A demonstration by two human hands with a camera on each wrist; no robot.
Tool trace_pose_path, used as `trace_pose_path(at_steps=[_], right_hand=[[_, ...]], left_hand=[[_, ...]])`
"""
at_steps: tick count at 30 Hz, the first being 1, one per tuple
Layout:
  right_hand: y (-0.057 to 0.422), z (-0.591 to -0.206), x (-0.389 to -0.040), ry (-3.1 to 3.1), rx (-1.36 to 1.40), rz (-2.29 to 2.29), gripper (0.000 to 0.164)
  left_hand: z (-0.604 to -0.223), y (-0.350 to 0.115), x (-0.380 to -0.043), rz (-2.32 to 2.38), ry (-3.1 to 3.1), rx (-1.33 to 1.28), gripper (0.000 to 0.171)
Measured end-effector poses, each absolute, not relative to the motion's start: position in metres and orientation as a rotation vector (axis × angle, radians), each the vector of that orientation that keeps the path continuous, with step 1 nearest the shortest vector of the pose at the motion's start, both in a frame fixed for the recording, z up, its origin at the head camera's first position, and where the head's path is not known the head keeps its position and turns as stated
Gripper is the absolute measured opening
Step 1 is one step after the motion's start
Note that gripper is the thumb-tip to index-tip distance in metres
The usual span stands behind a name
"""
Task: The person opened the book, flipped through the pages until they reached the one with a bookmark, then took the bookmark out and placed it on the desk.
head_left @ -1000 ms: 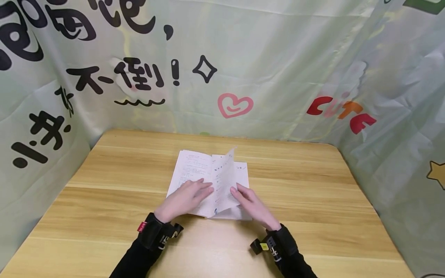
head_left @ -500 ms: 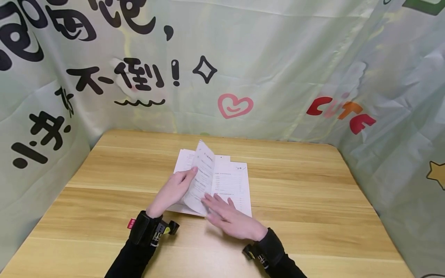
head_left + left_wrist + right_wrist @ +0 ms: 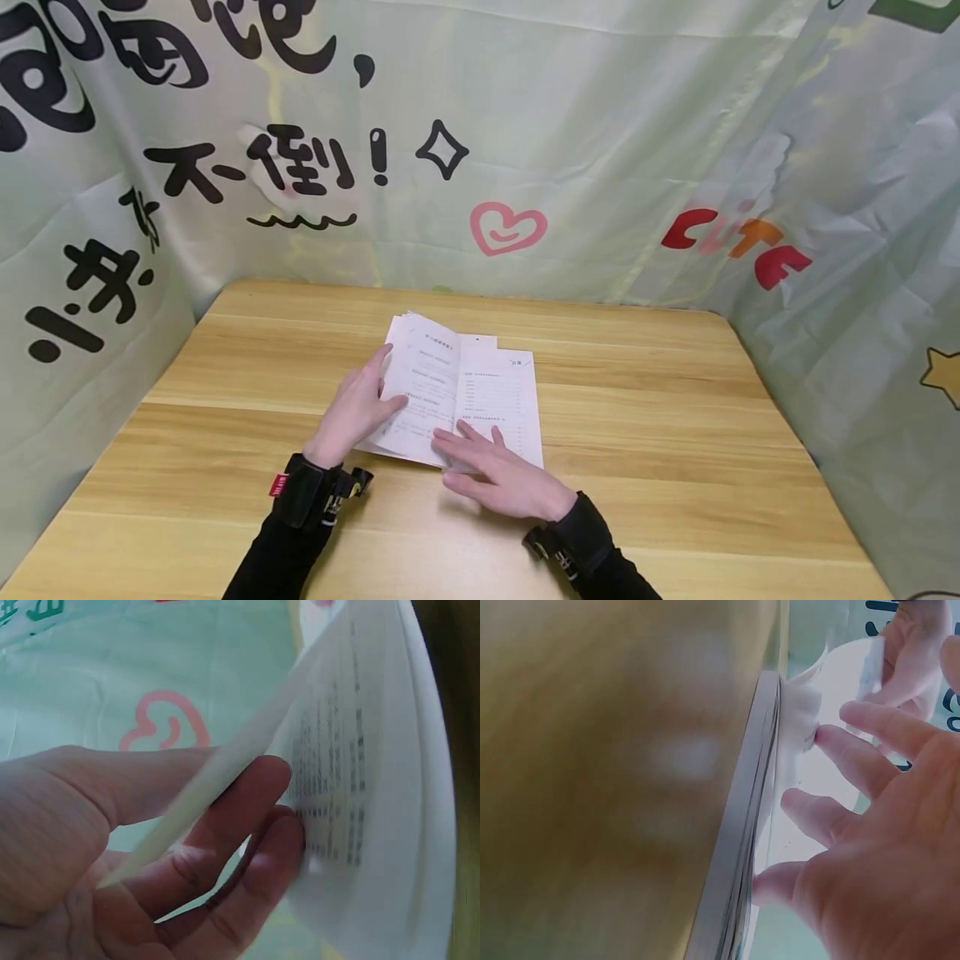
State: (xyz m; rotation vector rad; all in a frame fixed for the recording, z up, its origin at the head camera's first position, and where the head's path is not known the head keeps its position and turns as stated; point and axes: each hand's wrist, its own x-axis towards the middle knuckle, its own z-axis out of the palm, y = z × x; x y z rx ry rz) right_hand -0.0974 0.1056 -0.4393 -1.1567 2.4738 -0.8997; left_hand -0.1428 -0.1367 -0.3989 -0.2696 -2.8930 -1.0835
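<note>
An open book (image 3: 498,392) with printed white pages lies on the wooden table. My left hand (image 3: 356,412) is at the book's left side, its thumb over a turned page (image 3: 431,367). In the left wrist view that page (image 3: 180,817) passes between the thumb and the curled fingers (image 3: 262,787). My right hand (image 3: 506,475) rests at the book's lower edge near the fold, palm down with fingers spread. From the right wrist its fingertips (image 3: 799,806) touch the paper, and the book's edge (image 3: 739,817) shows as a thick stack.
The wooden table (image 3: 637,400) extends around the book on all sides. A pale green printed cloth (image 3: 600,150) hangs along the back and both sides of the table. Black wrist cameras (image 3: 555,546) sit on both wrists.
A page that stood raised has swung over to the left and now lies lower on that side. My left hand moved left with it; my right hand came from the right edge to the fold.
</note>
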Motion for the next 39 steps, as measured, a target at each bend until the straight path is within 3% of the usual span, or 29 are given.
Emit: trace_pose_path(at_steps=[9, 19, 23, 26, 33, 39], right_hand=[[0.111, -0.436, -0.101, 2.494, -1.036, -1.016, 0.054], [0.13, -0.437, -0.119, 2.512, -0.994, -1.305, 0.046], [0.148, -0.436, -0.124, 2.53, -0.97, -1.204, 0.06], [0.161, -0.436, -0.125, 2.566, -0.967, -1.039, 0.076], [0.182, -0.44, -0.13, 2.673, -0.886, -0.87, 0.087], [0.189, -0.444, -0.132, 2.654, -0.835, -0.841, 0.094]], left_hand=[[-0.412, -0.131, -0.143, -0.63, -2.979, -0.296, 0.081], [-0.426, -0.101, -0.135, -0.66, -2.9, -1.011, 0.066], [-0.429, -0.087, -0.129, -0.592, -2.942, -0.99, 0.041], [-0.43, -0.081, -0.124, -0.536, -2.966, -0.941, 0.034], [-0.436, -0.074, -0.118, -0.414, -2.999, -0.927, 0.072], [-0.438, -0.072, -0.118, -0.382, -2.992, -0.936, 0.074]])
